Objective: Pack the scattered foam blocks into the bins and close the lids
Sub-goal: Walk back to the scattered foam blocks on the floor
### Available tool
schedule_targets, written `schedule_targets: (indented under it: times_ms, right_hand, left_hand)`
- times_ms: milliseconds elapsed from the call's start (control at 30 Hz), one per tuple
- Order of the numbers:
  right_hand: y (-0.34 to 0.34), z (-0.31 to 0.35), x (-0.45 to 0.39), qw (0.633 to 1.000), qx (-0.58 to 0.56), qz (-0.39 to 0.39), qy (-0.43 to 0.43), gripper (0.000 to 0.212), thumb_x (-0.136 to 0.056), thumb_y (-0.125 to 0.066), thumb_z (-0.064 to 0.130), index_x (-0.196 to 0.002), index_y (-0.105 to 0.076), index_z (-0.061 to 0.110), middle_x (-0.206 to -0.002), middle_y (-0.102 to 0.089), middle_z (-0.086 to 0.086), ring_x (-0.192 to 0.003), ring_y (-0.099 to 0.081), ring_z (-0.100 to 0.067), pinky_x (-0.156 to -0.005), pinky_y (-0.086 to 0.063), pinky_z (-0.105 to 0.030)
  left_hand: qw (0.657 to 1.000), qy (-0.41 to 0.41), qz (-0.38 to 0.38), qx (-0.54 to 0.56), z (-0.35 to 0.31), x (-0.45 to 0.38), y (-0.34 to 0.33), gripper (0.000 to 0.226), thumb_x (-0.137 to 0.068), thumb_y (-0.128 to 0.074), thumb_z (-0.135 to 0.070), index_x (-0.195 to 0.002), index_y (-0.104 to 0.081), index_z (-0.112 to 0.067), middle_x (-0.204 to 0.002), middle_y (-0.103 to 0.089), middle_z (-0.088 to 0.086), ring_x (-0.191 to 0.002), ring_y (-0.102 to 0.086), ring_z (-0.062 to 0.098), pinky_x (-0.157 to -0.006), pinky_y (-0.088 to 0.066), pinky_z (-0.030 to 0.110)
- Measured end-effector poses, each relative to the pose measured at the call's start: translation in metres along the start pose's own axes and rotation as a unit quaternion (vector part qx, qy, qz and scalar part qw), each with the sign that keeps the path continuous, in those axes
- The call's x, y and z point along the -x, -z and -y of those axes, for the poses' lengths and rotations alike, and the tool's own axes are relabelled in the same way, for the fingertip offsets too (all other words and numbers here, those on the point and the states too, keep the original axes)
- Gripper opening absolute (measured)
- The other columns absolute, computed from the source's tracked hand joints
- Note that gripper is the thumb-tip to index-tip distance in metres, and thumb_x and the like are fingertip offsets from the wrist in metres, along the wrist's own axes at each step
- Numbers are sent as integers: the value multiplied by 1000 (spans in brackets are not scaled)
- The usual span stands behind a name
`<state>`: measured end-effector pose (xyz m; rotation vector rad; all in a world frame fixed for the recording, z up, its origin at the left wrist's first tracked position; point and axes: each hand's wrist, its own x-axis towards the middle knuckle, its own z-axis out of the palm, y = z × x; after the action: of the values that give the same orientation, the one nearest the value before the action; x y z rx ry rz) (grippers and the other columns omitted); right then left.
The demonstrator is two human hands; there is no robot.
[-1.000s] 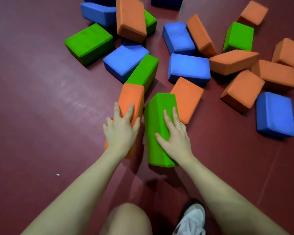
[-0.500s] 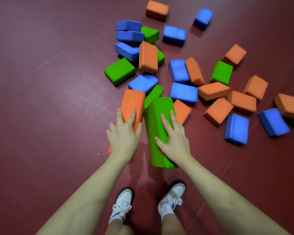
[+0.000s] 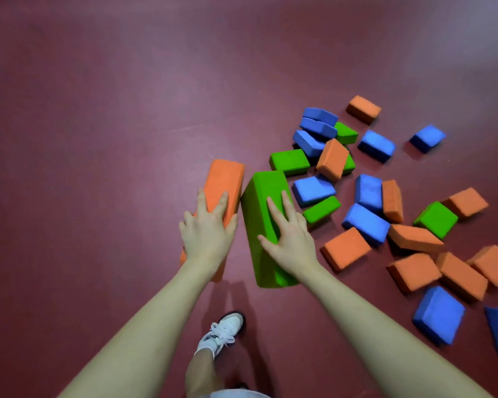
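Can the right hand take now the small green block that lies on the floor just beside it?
Probably not yet. The right hand is close to the small green block and nothing lies between them, but it already grips the big green block, so it has no free fingers.

The orange block [image 3: 223, 185] and green block [image 3: 263, 214] look like matt foam with a fine grainy skin. The dark red floor [image 3: 98, 139] is smooth with a dull sheen. The shoe [image 3: 223, 331] has white laces.
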<state>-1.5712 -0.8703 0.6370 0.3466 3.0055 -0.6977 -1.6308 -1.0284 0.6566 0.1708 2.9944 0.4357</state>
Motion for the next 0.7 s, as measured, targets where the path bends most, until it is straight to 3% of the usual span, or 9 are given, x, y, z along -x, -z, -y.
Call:
schedule_targets:
  times_ms: [200, 367, 700]
  right_hand:
    - [-14, 80, 56, 990, -2, 38, 139, 80, -85, -65, 41, -151, -20, 36, -162, 3, 7, -133, -31, -30, -92, -46, -42]
    - [-42, 165, 110, 963, -5, 102, 249, 80, -86, -64, 42, -151, -19, 37, -162, 2, 8, -136, -29, -28, -95, -46, -44]
    - [-129, 367, 227, 856, -6, 210, 472, 81, -85, -65, 42, -151, -19, 38, -162, 1, 9, -135, -28, -30, -94, -47, -44]
  left_hand:
    - [991, 118, -60, 11, 81, 103, 47, 55, -93, -45, -52, -145, -33, -42, -158, -20, 8, -110, -47, 42, -91, -39, 42]
    - [962, 259, -86, 19, 159, 194, 82, 55, -94, -43, -55, -146, -29, -45, -159, -15, 4, -116, -45, 39, -96, -37, 41]
    - [862, 474, -179, 20, 325, 373, 141, 55, -94, -44, -53, -146, -27, -45, -160, -13, 4, -118, -43, 39, -97, -37, 43]
